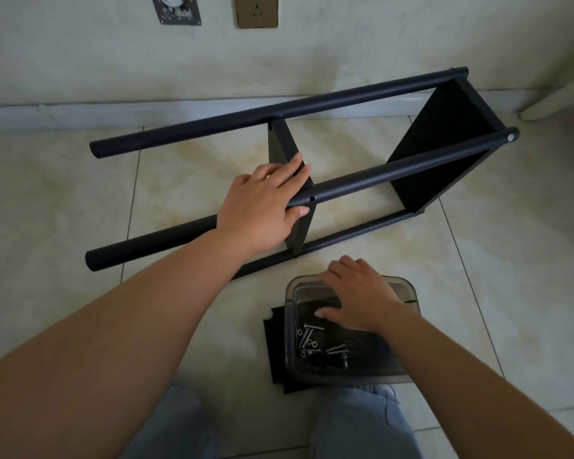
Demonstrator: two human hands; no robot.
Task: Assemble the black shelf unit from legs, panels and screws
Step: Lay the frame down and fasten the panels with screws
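The black shelf unit (411, 167) lies on its side on the tiled floor, with several round legs joined to two panels. My left hand (262, 207) grips the upper front leg (395, 170) beside an empty screw hole, where the middle panel (284, 140) meets it. The end panel (444, 144) stands at the right, with a silver screw head at that leg's tip. My right hand (358, 299) reaches into a clear plastic tub (408, 293) of silver screws (309, 339); its fingertips are hidden inside.
A loose black panel (274, 342) lies under the tub on the floor. The wall and its skirting run behind the shelf. A pale furniture leg (557, 97) stands at the far right. My knees in blue trousers sit at the bottom edge.
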